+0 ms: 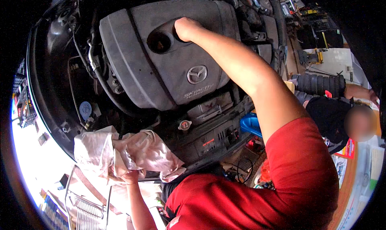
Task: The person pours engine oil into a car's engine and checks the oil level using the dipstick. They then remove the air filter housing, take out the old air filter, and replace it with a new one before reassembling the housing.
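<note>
A dark grey plastic engine cover [169, 65] fills the upper middle of the open engine bay. My right hand [187, 28] is closed over the recess in this cover, with its fingers turned down and out of sight. Whatever they grip is hidden. Just left of it, a round opening [159, 42] in the cover shows a dark inside. At the lower left, my left hand [130, 177] grips a crumpled pale cloth [148, 149] from below. The cloth drapes over the front edge of the bay and covers most of those fingers.
A radiator cap [185, 125] and a pale blue reservoir cap [85, 110] lie near the bay's front. A blue plastic object [251, 124] shows behind my right arm. Another person [327, 117] in dark clothes is at the right, by a wooden-edged table [350, 189].
</note>
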